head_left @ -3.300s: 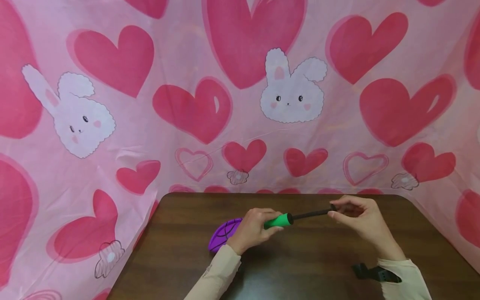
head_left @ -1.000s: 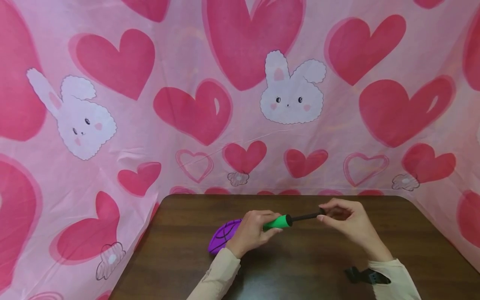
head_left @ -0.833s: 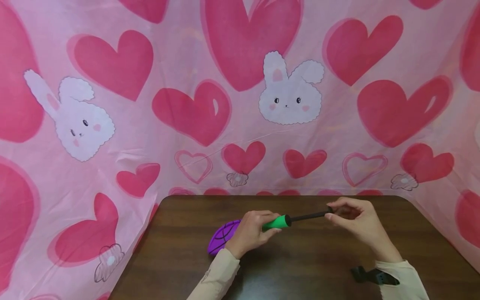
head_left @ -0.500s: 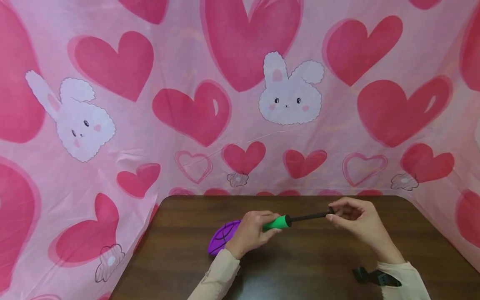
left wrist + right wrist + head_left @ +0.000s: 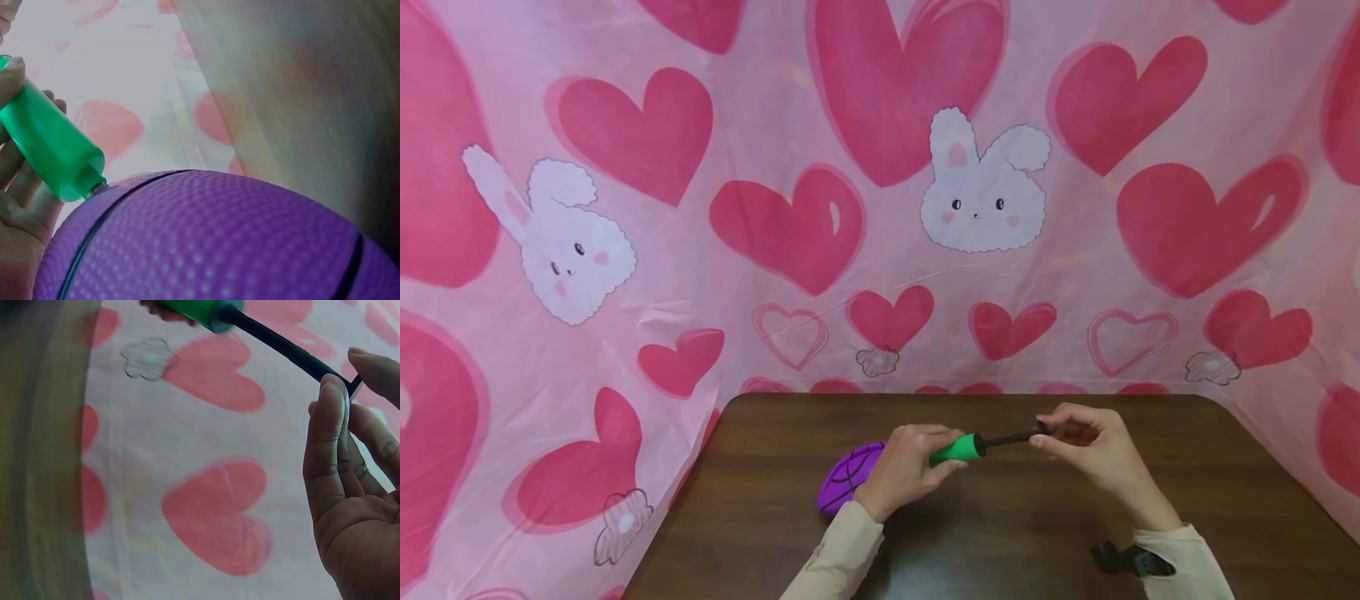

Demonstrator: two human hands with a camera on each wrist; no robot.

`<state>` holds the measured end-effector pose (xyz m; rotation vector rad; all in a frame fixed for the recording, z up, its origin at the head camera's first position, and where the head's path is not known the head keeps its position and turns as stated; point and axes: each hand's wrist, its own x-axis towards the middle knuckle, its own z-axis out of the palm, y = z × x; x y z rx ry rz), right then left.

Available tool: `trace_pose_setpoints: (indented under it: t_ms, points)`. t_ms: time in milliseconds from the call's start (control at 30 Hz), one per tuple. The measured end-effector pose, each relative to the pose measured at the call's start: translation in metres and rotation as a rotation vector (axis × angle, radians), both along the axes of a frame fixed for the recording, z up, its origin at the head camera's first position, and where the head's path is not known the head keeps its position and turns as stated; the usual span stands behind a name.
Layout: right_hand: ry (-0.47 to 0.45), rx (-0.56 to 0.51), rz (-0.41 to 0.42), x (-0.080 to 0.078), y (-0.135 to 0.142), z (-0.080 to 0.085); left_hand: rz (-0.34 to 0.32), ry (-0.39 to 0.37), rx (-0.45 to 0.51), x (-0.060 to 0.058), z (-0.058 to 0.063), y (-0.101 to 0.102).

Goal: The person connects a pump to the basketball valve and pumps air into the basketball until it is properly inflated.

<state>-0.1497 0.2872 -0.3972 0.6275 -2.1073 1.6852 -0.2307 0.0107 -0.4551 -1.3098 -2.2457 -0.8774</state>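
My left hand (image 5: 904, 472) grips the green barrel (image 5: 958, 448) of a hand pump. A black rod (image 5: 1010, 438) sticks out of the barrel's right end, and my right hand (image 5: 1088, 442) pinches the handle at its tip between thumb and fingers. In the right wrist view the rod (image 5: 281, 345) runs slantwise from the barrel to the fingertips. Behind the left hand shows a purple ball (image 5: 848, 479) with black lines, partly covered by that hand. In the left wrist view the pump's thin metal needle (image 5: 97, 189) meets the dimpled surface of the ball (image 5: 206, 244).
Everything is over a dark brown wooden table (image 5: 1000, 533) with rounded far corners. A pink cloth (image 5: 790, 100) printed with hearts and rabbits hangs behind and to the left of it. A black strap (image 5: 1131, 559) sits at the right wrist.
The right hand pulled the rod out, then pushed it leftward, so less of the rod shows now. The left hand, barrel and ball have stayed nearly in place.
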Motion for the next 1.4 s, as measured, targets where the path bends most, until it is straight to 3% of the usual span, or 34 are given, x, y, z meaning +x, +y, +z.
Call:
trace_pose_setpoints:
  t_ms: [333,600,1167,1400]
  points:
    - [-0.111,0.093,-0.055,-0.017,-0.031,-0.016,0.026,0.001,0.000,0.001,0.001,0.001]
    - [-0.198,0.116,-0.070,-0.020,-0.043,-0.017,0.013,0.007,0.025,-0.001,0.002,0.000]
    - [-0.187,0.183,-0.085,-0.017,-0.038,-0.013,-0.018,-0.012,0.056,-0.001,-0.001,0.000]
    - [-0.124,0.219,-0.102,-0.013,-0.025,-0.004,-0.014,-0.017,0.057,-0.002,-0.002,0.000]
